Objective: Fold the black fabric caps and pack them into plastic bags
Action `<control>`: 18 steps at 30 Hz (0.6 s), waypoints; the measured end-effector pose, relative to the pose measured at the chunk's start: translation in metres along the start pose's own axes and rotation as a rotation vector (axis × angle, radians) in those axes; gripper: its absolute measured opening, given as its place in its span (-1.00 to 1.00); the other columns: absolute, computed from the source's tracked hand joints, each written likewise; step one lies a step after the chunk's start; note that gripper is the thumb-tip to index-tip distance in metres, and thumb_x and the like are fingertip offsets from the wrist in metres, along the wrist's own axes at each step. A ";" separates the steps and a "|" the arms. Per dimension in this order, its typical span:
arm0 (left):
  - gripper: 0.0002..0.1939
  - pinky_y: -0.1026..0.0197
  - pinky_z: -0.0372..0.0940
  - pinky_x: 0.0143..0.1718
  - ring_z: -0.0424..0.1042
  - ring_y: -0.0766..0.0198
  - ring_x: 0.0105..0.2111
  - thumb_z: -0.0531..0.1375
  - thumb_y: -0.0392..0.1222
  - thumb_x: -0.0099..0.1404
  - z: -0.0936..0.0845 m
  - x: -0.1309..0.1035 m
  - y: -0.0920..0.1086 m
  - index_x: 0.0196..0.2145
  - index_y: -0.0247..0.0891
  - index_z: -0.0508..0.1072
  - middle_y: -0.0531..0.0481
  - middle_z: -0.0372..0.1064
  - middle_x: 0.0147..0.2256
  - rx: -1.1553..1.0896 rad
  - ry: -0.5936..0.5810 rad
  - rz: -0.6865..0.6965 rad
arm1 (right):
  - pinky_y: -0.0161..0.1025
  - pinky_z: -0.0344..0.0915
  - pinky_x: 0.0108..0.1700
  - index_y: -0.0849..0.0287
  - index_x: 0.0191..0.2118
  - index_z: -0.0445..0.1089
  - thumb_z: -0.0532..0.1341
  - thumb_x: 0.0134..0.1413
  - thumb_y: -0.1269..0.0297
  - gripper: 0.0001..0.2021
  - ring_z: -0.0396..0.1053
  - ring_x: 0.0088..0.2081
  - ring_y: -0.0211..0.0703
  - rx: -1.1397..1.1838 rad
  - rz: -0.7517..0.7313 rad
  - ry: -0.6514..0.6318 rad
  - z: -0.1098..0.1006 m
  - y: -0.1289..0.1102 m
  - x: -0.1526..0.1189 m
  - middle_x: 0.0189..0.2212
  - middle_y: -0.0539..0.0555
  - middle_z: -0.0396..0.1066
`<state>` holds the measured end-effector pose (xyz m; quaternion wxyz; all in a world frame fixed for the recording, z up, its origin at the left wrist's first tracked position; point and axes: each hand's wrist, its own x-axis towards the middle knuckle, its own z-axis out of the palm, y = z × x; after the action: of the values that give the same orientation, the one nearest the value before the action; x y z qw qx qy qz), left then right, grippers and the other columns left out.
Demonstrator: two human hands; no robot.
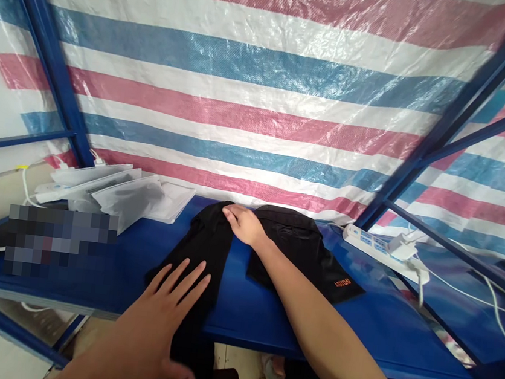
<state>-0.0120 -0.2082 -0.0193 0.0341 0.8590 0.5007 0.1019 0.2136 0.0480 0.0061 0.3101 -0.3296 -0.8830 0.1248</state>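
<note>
Black cloth is spread on the tabletop, but the work looks only partly done

The black cloth lies on the blue tabletop (260,321) in two visible parts, with a strip of blue between them. I cannot tell if they belong to one garment, because a hand and an arm cover some of the space between.

The right part (292,243) lies near the far edge, toward the right edge. It is mostly spread, with small orange lettering (342,283) facing up, so I judge this side nearly settled. Some wrinkles remain at its top.

The left part (204,242) runs from near the far edge toward the near edge. Its top looks bunched, so this side seems less finished. Its lower end is hard to separate from the dark clothing below.

The right hand (246,225) is at the top of the left part. Its fingers are bent and close together; I cannot tell if this grip pinches the cloth or only presses it. The left hand (153,318) is wide open, fingers spread over the lower cloth, and has hold of nothing.

Plastic bags (130,197) lie at the far left corner, and a power strip (380,250) lies by the right edge.
</note>
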 end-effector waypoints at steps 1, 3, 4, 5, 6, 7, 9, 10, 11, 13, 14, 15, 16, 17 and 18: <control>0.34 -0.47 0.10 0.46 0.05 -0.44 0.53 0.60 0.14 0.06 0.000 -0.004 0.005 0.62 0.14 -0.01 -0.11 -0.05 0.59 0.023 -0.004 -0.019 | -0.01 0.36 0.29 0.12 0.05 0.61 -0.06 0.64 -0.08 -0.46 0.53 0.15 0.07 -0.004 0.017 0.083 -0.004 -0.003 0.001 0.03 0.21 0.63; 0.06 -0.34 0.32 0.36 0.30 -0.30 0.42 0.46 -0.28 0.19 -0.006 -0.012 0.010 0.54 0.26 0.20 -0.02 0.18 0.52 0.044 -0.008 -0.043 | -0.07 0.39 0.19 0.12 -0.04 0.59 -0.07 0.64 -0.09 -0.45 0.54 0.03 0.06 -0.011 0.055 0.229 -0.012 -0.006 0.001 -0.08 0.20 0.62; -0.04 -0.24 0.41 0.28 0.43 -0.20 0.33 0.35 -0.41 0.23 -0.013 -0.015 0.010 0.47 0.29 0.32 0.01 0.33 0.44 0.029 -0.010 -0.037 | -0.08 0.39 0.17 0.12 -0.05 0.57 -0.07 0.64 -0.09 -0.46 0.54 0.02 0.06 -0.011 0.070 0.281 -0.016 -0.007 0.001 -0.10 0.19 0.61; -0.12 -0.13 0.47 0.22 0.53 -0.10 0.24 0.26 -0.48 0.25 -0.022 -0.016 0.010 0.40 0.28 0.42 0.04 0.45 0.35 -0.004 -0.011 -0.021 | -0.09 0.39 0.15 0.12 -0.06 0.56 -0.07 0.63 -0.08 -0.47 0.54 0.02 0.07 -0.007 0.082 0.314 -0.018 -0.007 0.000 -0.10 0.19 0.61; -0.19 -0.03 0.51 0.15 0.60 -0.02 0.14 0.20 -0.49 0.27 -0.034 -0.017 0.009 0.32 0.27 0.51 0.06 0.55 0.24 -0.056 -0.012 0.011 | -0.10 0.40 0.14 0.11 -0.06 0.56 -0.06 0.63 -0.08 -0.47 0.55 0.02 0.07 0.001 0.091 0.329 -0.020 -0.007 -0.001 -0.10 0.19 0.61; -0.27 0.03 0.52 0.11 0.63 0.03 0.08 0.17 -0.47 0.31 -0.049 -0.016 0.008 0.28 0.23 0.54 0.07 0.60 0.17 -0.113 -0.005 0.029 | -0.10 0.40 0.13 0.11 -0.08 0.56 -0.06 0.63 -0.08 -0.48 0.55 0.01 0.07 0.010 0.099 0.334 -0.021 -0.007 -0.002 -0.10 0.19 0.61; -0.42 0.08 0.51 0.08 0.64 0.05 0.06 0.16 -0.34 0.42 -0.081 -0.008 0.003 0.27 0.19 0.54 0.07 0.62 0.13 -0.221 0.038 0.051 | -0.10 0.41 0.13 0.10 -0.11 0.55 -0.04 0.61 -0.11 -0.48 0.57 -0.01 0.07 0.031 0.118 0.335 -0.022 -0.008 -0.003 -0.11 0.18 0.62; -0.49 0.09 0.51 0.07 0.65 0.03 0.05 0.19 -0.25 0.46 -0.099 0.001 0.000 0.27 0.17 0.53 0.07 0.62 0.12 -0.264 0.059 0.075 | -0.10 0.41 0.12 0.10 -0.12 0.55 -0.03 0.60 -0.13 -0.47 0.57 -0.02 0.07 0.046 0.129 0.333 -0.022 -0.009 -0.003 -0.12 0.17 0.63; -0.55 0.10 0.51 0.02 0.66 0.02 0.02 0.20 -0.15 0.50 -0.115 0.012 -0.003 0.28 0.16 0.52 0.06 0.64 0.10 -0.298 0.059 0.081 | -0.10 0.42 0.12 0.10 -0.13 0.55 -0.03 0.59 -0.15 -0.46 0.57 -0.03 0.07 0.066 0.143 0.331 -0.021 -0.010 -0.002 -0.13 0.17 0.63; -0.57 0.12 0.50 -0.06 0.66 0.01 -0.05 0.22 0.00 0.53 -0.143 0.043 -0.014 0.30 0.13 0.49 0.03 0.65 0.06 -0.338 0.023 0.061 | -0.11 0.45 0.09 0.09 -0.14 0.55 -0.02 0.57 -0.22 -0.43 0.58 -0.06 0.05 0.143 0.190 0.329 -0.019 -0.013 -0.001 -0.14 0.16 0.63; -0.54 0.10 0.49 -0.04 0.65 -0.02 -0.03 0.25 0.06 0.51 -0.152 0.063 -0.020 0.31 0.09 0.48 0.00 0.64 0.07 -0.350 0.015 0.070 | -0.12 0.47 0.06 0.09 -0.12 0.55 -0.02 0.55 -0.26 -0.41 0.59 -0.08 0.04 0.203 0.221 0.329 -0.018 -0.015 0.000 -0.14 0.15 0.64; -0.48 0.08 0.48 0.00 0.64 -0.06 0.01 0.29 0.12 0.46 -0.158 0.084 -0.029 0.31 0.05 0.48 -0.03 0.62 0.10 -0.348 -0.009 0.075 | -0.13 0.49 0.01 0.09 -0.09 0.55 -0.03 0.53 -0.30 -0.39 0.59 -0.12 0.02 0.270 0.254 0.326 -0.017 -0.016 0.002 -0.16 0.14 0.64; -0.41 0.07 0.47 0.00 0.63 -0.10 0.02 0.36 0.17 0.38 -0.160 0.106 -0.038 0.29 0.00 0.49 -0.05 0.62 0.11 -0.333 -0.028 0.054 | -0.14 0.51 -0.05 0.10 -0.05 0.56 -0.03 0.51 -0.33 -0.37 0.59 -0.16 0.01 0.340 0.288 0.314 -0.017 -0.017 0.003 -0.20 0.12 0.63; -0.37 0.07 0.46 -0.01 0.62 -0.12 0.02 0.40 0.18 0.31 -0.158 0.127 -0.048 0.26 -0.04 0.51 -0.07 0.62 0.10 -0.313 -0.065 0.030 | -0.15 0.52 -0.11 0.10 0.00 0.56 -0.04 0.50 -0.36 -0.34 0.59 -0.21 0.00 0.410 0.320 0.288 -0.016 -0.018 0.003 -0.24 0.11 0.62; -0.36 0.07 0.45 -0.04 0.62 -0.12 -0.02 0.42 0.19 0.26 -0.153 0.146 -0.058 0.22 -0.08 0.54 -0.09 0.63 0.06 -0.294 -0.095 0.009 | -0.16 0.53 -0.18 0.11 0.07 0.55 -0.05 0.49 -0.38 -0.31 0.58 -0.25 -0.02 0.477 0.347 0.246 -0.016 -0.018 0.004 -0.30 0.09 0.59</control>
<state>-0.0238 -0.0590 0.1416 0.1826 0.8508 0.4744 0.1335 0.2121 0.0369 0.0276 0.4570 -0.4059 -0.7154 0.3386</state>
